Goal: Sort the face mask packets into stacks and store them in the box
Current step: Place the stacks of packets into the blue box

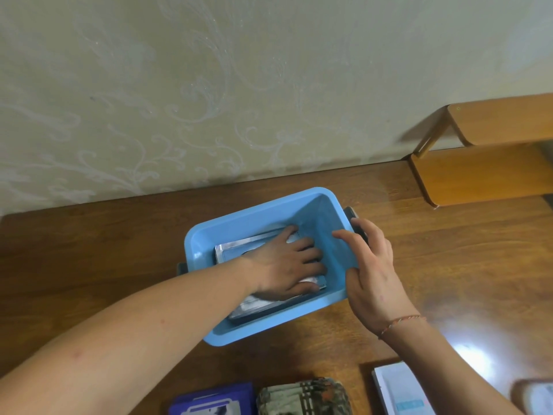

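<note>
Smooth blue plastic box (pixel 257 217), rectangular with rounded corners, sits on the glossy wooden table (pixel 104 250). Inside lies a stack of flat silvery foil packets (pixel 254 307). Left hand (pixel 287 265) presses flat on the stack, fingers (pixel 311 256) spread. Right hand (pixel 371 265) grips the box's right end, fingers curled over the rim. More packets, purple (pixel 209 399), patterned (pixel 302 396) and white (pixel 398 387), lie along the near table edge.

The left hand (pixel 287 262) is pressing down flat, fingers spread; the right hand (pixel 371 265) is gripping, fingers curled.
</note>
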